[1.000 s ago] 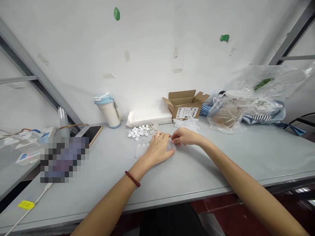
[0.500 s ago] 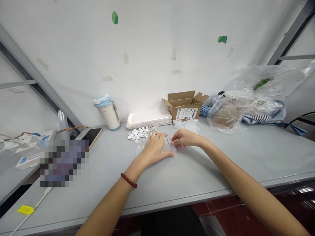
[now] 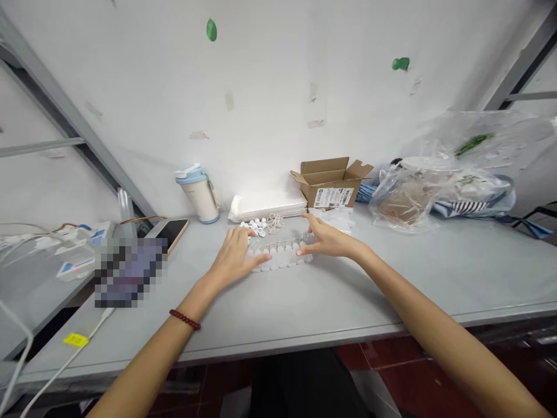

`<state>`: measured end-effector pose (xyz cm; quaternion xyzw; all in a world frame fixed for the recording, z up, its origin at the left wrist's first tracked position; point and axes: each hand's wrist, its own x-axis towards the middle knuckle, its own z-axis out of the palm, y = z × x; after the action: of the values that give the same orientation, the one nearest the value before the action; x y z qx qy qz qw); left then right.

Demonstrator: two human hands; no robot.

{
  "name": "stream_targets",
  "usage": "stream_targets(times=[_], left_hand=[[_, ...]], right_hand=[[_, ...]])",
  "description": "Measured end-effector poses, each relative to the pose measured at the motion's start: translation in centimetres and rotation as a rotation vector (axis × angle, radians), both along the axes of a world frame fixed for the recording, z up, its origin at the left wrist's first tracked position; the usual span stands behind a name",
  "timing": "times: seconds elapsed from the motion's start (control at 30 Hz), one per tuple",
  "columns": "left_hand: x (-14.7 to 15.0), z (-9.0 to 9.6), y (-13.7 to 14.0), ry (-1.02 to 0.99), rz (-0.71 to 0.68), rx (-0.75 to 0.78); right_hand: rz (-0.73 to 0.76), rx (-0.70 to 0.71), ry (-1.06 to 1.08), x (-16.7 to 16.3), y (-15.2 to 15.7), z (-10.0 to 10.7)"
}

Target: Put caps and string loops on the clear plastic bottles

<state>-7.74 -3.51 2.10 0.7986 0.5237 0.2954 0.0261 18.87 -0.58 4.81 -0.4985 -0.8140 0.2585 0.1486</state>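
A translucent white strip of several small joined pots lies on the table in front of me, with thin loops along its back edge. At its left end is my left hand, fingers apart, its thumb touching the front of the strip. My right hand is over the right end, thumb on the strip and index finger stretched out; its other fingers are partly hidden. Small white caps are piled just behind, partly covered by my left hand. A tangle of pale string lies beside them.
Behind stand a stack of white flat pieces, an open cardboard box and clear plastic pieces. To the left are a tumbler, a phone and a power strip with cables. Bagged items sit at right.
My left hand has moved left off the middle of the strip, uncovering the row of pots. My right hand has opened from a pinch at the strip's right end. The view has shifted slightly.
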Motion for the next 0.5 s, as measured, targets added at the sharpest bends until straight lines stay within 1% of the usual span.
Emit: stream_targets(times=[0.07,0.13,0.2,0.37,0.5], left_hand=[[0.0,-0.9,-1.0,0.089,-0.037,0.029],[0.0,-1.5,-1.4,0.137,-0.061,0.050],[-0.1,-1.8,-1.3,0.154,-0.079,0.072],[0.0,-2.1,-0.2,0.150,-0.125,0.132],[0.0,-2.2,0.2,0.143,-0.157,0.143]], right_hand=[[0.064,0.061,-0.048,-0.7,-0.5,-0.5],[0.099,0.119,-0.121,-1.6,-0.9,-1.1],[0.099,0.186,-0.204,-2.3,-1.2,-1.6],[0.077,0.366,-0.330,-3.5,-1.6,-2.7],[0.075,0.448,-0.420,-4.0,-1.8,-3.1]])
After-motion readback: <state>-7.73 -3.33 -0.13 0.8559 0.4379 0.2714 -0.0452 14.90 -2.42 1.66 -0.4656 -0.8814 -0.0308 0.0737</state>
